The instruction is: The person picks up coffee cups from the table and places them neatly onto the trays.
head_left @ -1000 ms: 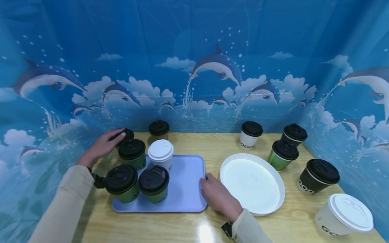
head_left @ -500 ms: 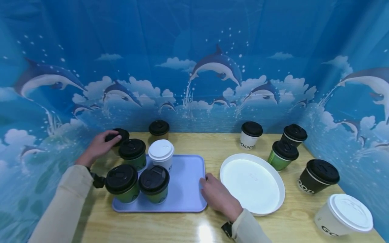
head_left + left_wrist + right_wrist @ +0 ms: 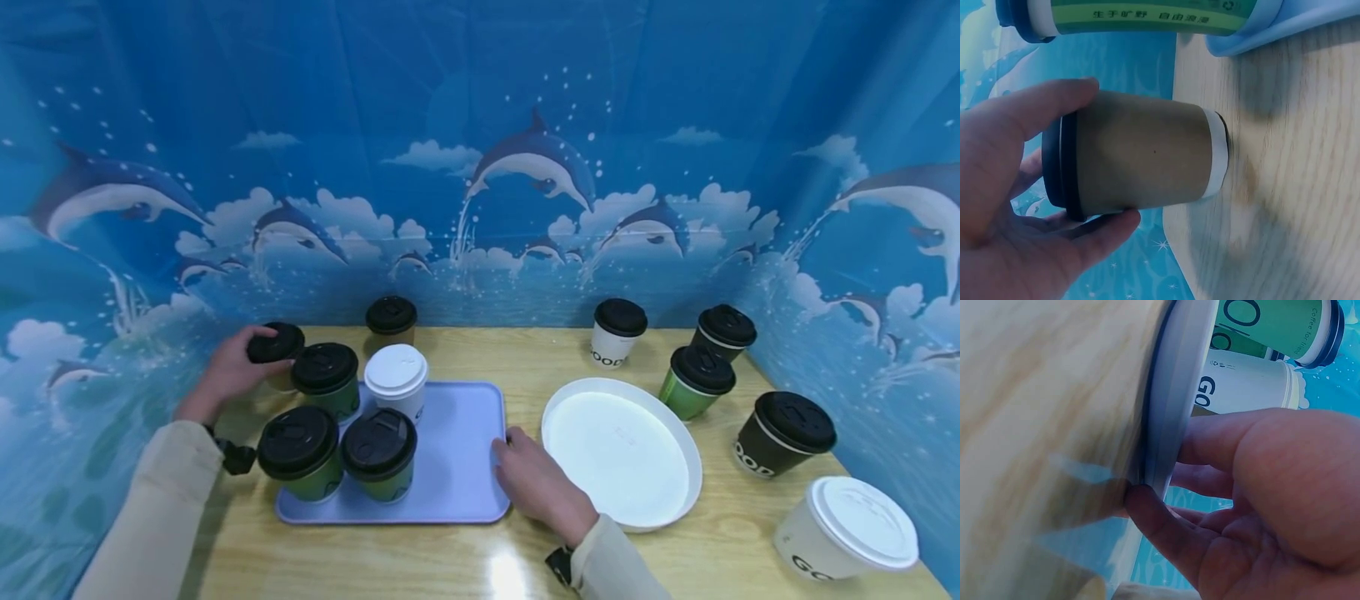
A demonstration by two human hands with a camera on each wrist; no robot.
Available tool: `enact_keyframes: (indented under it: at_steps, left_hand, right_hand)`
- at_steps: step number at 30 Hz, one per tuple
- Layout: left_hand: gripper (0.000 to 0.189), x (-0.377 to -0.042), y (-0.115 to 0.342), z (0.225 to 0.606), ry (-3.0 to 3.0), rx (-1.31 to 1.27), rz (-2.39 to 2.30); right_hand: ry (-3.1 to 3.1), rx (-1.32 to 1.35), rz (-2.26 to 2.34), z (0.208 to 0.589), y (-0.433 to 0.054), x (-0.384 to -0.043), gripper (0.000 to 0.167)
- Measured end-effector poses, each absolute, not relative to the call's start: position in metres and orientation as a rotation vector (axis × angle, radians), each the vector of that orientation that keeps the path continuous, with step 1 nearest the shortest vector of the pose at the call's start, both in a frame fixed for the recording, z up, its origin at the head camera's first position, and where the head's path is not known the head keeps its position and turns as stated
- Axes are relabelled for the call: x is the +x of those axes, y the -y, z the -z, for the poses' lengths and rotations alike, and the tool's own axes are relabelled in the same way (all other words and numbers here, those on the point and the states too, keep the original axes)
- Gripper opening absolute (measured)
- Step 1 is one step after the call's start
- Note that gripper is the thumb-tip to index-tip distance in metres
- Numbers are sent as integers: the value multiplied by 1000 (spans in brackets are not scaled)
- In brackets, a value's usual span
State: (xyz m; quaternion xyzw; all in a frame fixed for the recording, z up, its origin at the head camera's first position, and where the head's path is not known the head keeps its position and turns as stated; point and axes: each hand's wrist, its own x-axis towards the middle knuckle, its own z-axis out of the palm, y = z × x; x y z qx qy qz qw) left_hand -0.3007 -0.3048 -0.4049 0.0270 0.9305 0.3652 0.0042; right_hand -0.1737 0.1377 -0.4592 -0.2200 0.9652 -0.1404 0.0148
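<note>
My left hand holds a brown paper coffee cup with a black lid, thumb and fingers around its upper part. That cup is upright, left of the lilac tray; whether its base touches the table I cannot tell. My right hand pinches the tray's right edge, thumb low against the rim in the right wrist view. On the tray's left half stand a white-lidded cup and three green cups with black lids, among them the front-left one and the front-right one.
Behind the tray is another brown cup. A round white tray lies to the right. Beyond it stand several cups, including a green one, a black one and a large white one. A dolphin-print curtain encloses the table.
My left hand has moved left and slightly nearer with the brown cup, away from behind the green cup. The right hand, the tray and its cups have stayed put.
</note>
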Motion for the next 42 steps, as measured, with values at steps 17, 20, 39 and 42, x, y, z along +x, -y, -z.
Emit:
enact_keyframes:
  at_steps: [17,20,39,42]
  left_hand:
    - [69,-231,266,345,-3171,-357,-1564]
    - [66,-213,251,328,-3224,-402,-1658]
    - [57,-106,145,293,-3357,538,-1683]
    - [59,-98,130,298,-3305,656,-1659]
  right_hand:
    - [-2985,-652,449,460,-138,-173,39]
    - [-2986,-656,447,460,-137,-172,39]
    - [-3001,-706,467,458,-136,-170,34]
    - [-3005,-722,466,458,-136,-170,32]
